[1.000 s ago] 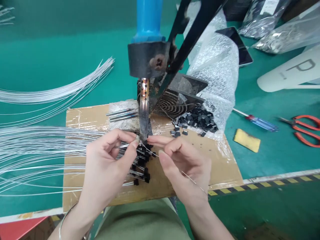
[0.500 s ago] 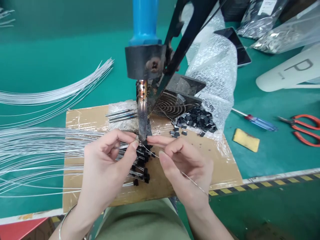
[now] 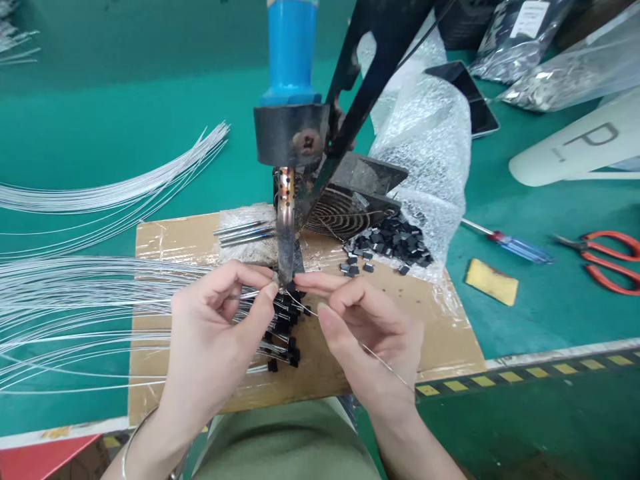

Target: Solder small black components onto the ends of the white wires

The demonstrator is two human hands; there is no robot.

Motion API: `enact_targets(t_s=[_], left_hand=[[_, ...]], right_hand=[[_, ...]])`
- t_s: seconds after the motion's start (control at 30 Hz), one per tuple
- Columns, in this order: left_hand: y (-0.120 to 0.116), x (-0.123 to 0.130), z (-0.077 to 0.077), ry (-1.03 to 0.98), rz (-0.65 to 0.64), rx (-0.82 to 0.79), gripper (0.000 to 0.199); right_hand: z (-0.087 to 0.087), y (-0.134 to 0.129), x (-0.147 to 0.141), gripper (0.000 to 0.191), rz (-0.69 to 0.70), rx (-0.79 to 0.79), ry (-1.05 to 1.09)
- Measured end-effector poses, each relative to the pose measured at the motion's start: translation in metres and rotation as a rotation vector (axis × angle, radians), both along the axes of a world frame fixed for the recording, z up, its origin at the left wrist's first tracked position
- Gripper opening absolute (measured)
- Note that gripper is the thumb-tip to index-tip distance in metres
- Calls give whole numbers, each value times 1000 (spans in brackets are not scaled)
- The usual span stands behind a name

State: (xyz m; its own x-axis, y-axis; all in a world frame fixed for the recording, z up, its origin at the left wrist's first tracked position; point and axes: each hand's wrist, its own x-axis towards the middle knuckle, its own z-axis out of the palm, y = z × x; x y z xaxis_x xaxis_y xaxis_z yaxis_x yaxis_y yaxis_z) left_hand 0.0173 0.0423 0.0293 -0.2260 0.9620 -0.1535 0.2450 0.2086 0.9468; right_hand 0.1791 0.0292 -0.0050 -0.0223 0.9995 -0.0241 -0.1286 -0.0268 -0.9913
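My left hand [image 3: 220, 333] is closed, thumb and forefinger pinching a thin white wire whose end lies at the tip of an upright soldering iron [image 3: 286, 227]. Most of that wire is hidden by the fingers. In my right hand [image 3: 375, 340] a thin strand of solder wire [image 3: 383, 361] runs across the palm and past the thumb towards the iron's tip. The right forefinger reaches out to a small black part [image 3: 291, 287] beside the tip. Below, several wires with black connectors [image 3: 287, 323] on their ends lie on the cardboard [image 3: 320, 373].
A black stand arm [image 3: 370, 87] holds the iron over a coiled holder [image 3: 345, 210]. Loose black pieces [image 3: 395, 240] lie on bubble wrap [image 3: 425, 133]. Rightward are a screwdriver [image 3: 520, 247], yellow sponge [image 3: 493, 281] and red-handled pliers [image 3: 610, 260]. White wires [image 3: 75, 287] spread leftward.
The camera view has shifted slightly. Both hands stay at the iron's tip, with the wire and the solder wire held as before.
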Motion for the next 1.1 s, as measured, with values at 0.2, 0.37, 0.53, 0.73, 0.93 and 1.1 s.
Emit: enact_targets(t_s=[0.2, 0.37, 0.53, 0.73, 0.93, 1.1], left_hand=[[0, 0, -3, 7, 11, 17, 16], [0, -1, -2, 16, 7, 21, 17], [1, -2, -2, 16, 8, 25, 16], [1, -2, -3, 36, -23, 24, 16], [0, -2, -2, 33, -15, 29, 15], [-1, -1, -2, 44, -5, 36, 14]], right_hand=[[-2, 0, -2, 23, -14, 12, 14], [-3, -1, -5, 24, -56, 33, 22], [-4, 0, -4, 23, -30, 28, 17], [-4, -1, -2, 22, -30, 20, -6], [-4, -1, -4, 22, -29, 25, -10], [-3, -1, -5, 21, -45, 20, -3]])
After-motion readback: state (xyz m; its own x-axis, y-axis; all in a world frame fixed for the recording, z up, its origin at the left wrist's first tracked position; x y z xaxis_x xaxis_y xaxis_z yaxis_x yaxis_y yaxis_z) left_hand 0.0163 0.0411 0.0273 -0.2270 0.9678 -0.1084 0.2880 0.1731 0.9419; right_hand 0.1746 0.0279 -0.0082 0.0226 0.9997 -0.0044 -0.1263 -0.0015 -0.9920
